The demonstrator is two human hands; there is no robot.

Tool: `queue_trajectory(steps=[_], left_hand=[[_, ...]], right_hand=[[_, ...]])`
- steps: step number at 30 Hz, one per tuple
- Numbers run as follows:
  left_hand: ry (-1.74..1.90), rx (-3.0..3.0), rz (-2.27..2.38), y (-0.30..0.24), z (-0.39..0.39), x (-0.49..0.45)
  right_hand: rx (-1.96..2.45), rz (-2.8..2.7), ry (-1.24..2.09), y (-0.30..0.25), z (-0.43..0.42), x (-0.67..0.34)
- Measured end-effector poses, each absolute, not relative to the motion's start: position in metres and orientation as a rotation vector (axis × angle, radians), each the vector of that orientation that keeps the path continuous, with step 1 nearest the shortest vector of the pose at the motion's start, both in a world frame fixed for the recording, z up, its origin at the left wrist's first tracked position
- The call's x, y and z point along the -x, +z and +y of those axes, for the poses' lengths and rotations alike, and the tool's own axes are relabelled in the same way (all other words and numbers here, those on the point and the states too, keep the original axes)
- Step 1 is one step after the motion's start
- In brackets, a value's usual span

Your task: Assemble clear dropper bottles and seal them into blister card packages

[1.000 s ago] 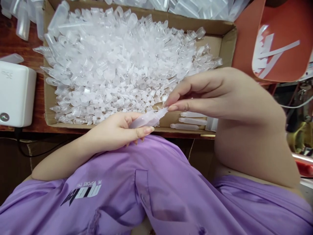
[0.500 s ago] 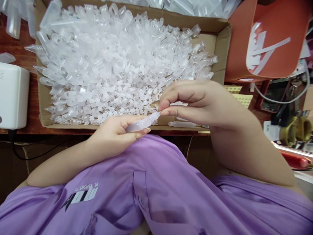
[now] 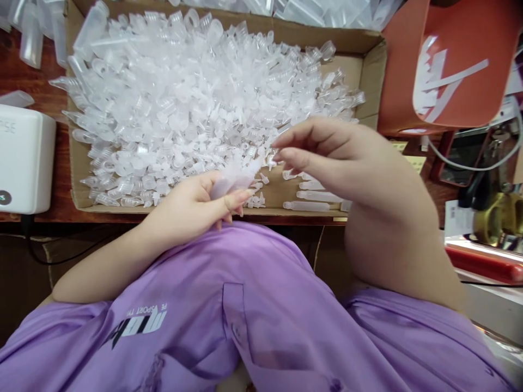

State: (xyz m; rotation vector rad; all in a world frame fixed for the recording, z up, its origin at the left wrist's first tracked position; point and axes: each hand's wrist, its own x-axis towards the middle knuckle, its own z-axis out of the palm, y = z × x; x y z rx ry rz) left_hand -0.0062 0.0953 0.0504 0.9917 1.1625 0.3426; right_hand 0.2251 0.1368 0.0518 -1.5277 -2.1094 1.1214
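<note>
My left hand (image 3: 196,207) is closed round a small translucent plastic tube (image 3: 235,177), blurred, its tip pointing up and right over the front of a cardboard box (image 3: 371,65). My right hand (image 3: 327,158) hovers just right of the tube's tip with thumb and forefinger pinched together; I cannot see what, if anything, is between them. A small gap separates those fingertips from the tube. The box holds a deep pile of clear plastic caps and nozzles (image 3: 196,103).
Three finished tubes (image 3: 306,206) lie in the box's front right corner. A white device (image 3: 24,158) sits at the left on the wooden table. An orange-red bin (image 3: 449,60) with white strips stands at the right. More clear tubes lie beyond the box.
My right fingers have come off the tube's tip and lifted slightly. My left hand has swung the tube upward toward the pile.
</note>
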Motion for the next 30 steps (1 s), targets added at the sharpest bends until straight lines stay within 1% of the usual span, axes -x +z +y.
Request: queue_trajectory(steps=[3, 5, 7, 14, 17, 20, 22, 30], left_hand=[[0.425, -0.836, 1.13, 0.05, 0.096, 0.005], [0.434, -0.736, 1.111, 0.05, 0.094, 0.004], [0.421, -0.672, 1.082, 0.048, 0.092, 0.005], [0.299, -0.742, 0.958, 0.041, 0.09, 0.006], [0.257, -0.797, 0.89, 0.039, 0.092, 0.005], [0.181, -0.871, 0.875, 0.038, 0.096, 0.003], [0.137, -0.941, 0.856, 0.038, 0.099, 0.002], [0.199, -1.264, 0.938, 0.043, 0.103, 0.0]], right_hand=[[1.764, -2.405, 0.819, 0.047, 0.135, -0.221], [1.766, -2.661, 0.695, 0.041, 0.131, -0.214], [1.767, -2.768, 0.604, 0.035, 0.126, -0.205], [1.82, -2.818, 0.524, 0.029, 0.115, -0.194], [1.774, -2.568, 0.664, 0.033, 0.111, -0.2], [1.622, -2.029, 0.844, 0.041, 0.105, -0.207], [1.497, -1.777, 0.955, 0.047, 0.101, -0.208], [1.247, -1.503, 1.369, 0.045, 0.099, -0.201]])
